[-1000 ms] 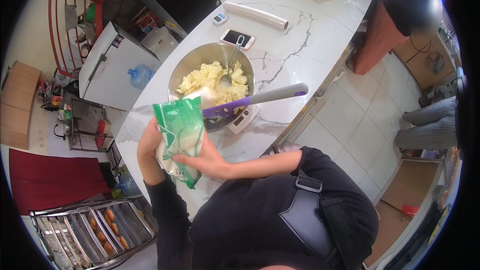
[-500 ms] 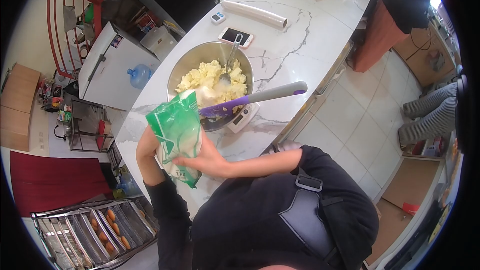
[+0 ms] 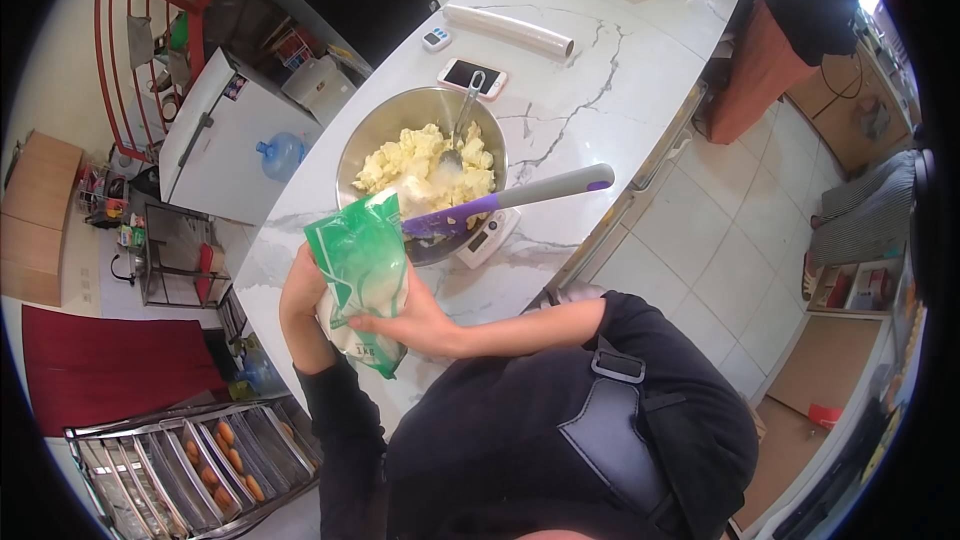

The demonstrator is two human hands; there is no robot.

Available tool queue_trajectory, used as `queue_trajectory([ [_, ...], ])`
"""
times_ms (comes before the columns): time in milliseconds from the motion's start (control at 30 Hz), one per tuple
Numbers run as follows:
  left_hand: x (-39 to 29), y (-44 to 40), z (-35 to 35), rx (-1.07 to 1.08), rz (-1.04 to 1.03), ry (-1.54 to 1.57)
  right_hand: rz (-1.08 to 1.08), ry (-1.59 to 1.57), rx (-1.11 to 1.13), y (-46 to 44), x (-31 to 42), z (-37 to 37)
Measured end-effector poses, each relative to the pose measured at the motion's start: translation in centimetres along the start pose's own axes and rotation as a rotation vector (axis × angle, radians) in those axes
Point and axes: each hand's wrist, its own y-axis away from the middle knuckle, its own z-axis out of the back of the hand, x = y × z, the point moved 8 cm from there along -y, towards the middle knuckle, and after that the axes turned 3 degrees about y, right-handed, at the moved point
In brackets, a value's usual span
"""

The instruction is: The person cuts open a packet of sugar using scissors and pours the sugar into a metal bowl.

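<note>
Both of my hands hold a green and clear plastic bag marked 1 kg, with white contents. My left hand wraps its far left side, fingers partly hidden behind it. My right hand grips the right side, thumb across the front. The bag's top leans toward a metal mixing bowl. Inside are pale yellow, butter-like chunks with a white heap on them. A purple spatula with a grey handle lies across the near rim. A metal utensil stands in the chunks.
A white digital scale shows at the bowl's near right side. Beyond the bowl lie a phone, a small timer and a roll of wrap. Trays of baked pieces stand lower left. Another person is at the upper right.
The bag and both hands have shifted slightly right and down in view, still tilted toward the bowl. At the far right, another person's striped trouser legs have moved.
</note>
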Motion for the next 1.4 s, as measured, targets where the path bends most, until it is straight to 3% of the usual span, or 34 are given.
queue_trajectory([
  [133, -0.3, 0.0, -0.3, -0.011, 0.001, 0.026, -0.062, -0.081, 0.059, 0.1, -0.2, -0.4],
  [433, 0.4, -0.6, 0.0, 0.042, 0.018, -0.014, -0.042, 0.121, 0.012, 0.0, 0.3, 0.2],
  [733, -0.1, 0.8, 0.0, 0.074, -0.12, 0.034, 0.007, 0.095, 0.035, 0.1, 0.4, 0.0],
  [1133, -0.9, 0.3, -1.4, 0.057, -0.037, -0.03, -0.082, 0.02, 0.051, 0.1, 0.0, 0.0],
  [1233, -0.8, 0.2, -1.3, 0.063, -0.047, -0.018, -0.001, 0.02, -0.024, 0.1, 0.3, 0.3],
  [1400, -0.6, -0.1, -1.0, 0.044, -0.023, -0.01, -0.063, -0.024, 0.053, 0.1, -0.1, 0.0],
])
